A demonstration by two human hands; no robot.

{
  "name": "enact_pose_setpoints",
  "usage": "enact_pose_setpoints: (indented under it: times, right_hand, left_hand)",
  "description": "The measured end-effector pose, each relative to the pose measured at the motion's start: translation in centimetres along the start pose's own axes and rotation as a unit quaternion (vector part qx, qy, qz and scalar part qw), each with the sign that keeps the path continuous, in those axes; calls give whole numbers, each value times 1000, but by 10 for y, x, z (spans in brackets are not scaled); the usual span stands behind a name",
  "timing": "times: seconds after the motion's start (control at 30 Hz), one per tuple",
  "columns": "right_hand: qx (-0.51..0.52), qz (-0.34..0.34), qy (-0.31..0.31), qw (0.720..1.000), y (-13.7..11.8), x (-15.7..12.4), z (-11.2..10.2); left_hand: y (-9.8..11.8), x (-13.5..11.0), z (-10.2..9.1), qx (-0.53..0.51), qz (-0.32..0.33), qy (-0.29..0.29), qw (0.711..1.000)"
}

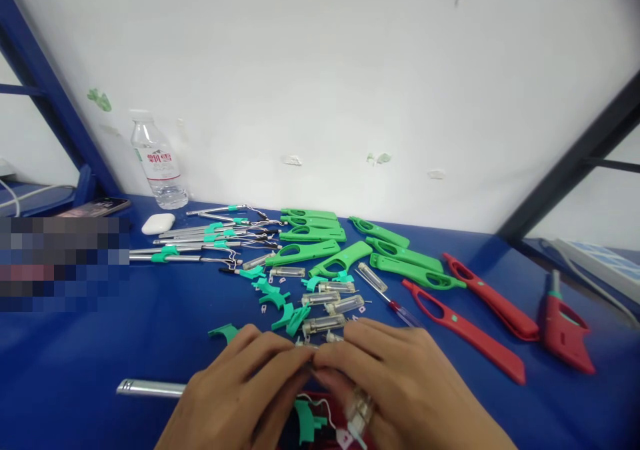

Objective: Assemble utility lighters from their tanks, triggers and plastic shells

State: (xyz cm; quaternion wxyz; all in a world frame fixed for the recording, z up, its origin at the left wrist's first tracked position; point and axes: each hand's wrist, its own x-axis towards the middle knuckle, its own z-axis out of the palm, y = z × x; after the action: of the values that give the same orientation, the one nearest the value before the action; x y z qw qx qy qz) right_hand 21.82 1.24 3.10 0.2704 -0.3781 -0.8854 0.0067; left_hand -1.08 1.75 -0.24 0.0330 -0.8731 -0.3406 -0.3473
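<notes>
My left hand [245, 387] and my right hand [385, 377] meet at the bottom middle, fingertips pinched together. What sits between the fingertips is hidden. Against my right palm rests a clear plastic fuel tank [361, 409] with a small white tab. Below the hands lie a teal trigger piece [306, 422], a thin white wire [325, 407] and part of something red, mostly covered. A silver lighter tube [150, 388] sticks out left from beneath my left hand. Just beyond my fingers are several clear fuel tanks [324, 323] and teal plastic pieces [274, 299].
Green lighter shells [305, 253] lie at the back, red shells [470, 333] and a red lighter [565, 333] on the right. A screwdriver [400, 310] lies between. Metal tubes with wires [200, 245], a water bottle [159, 167], a white case [159, 223] and a phone [95, 207] occupy the left.
</notes>
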Motion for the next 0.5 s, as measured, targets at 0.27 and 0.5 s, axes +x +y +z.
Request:
enact_pose_setpoints:
  times: [0.27, 0.5]
  right_hand:
    - [25, 143, -36, 989, 3, -15, -10]
    - [40, 130, -74, 988, 3, -12, -11]
  left_hand:
    - [-2, -2, 5, -28, -50, 10, 998]
    - [0, -2, 6, -54, -50, 5, 997]
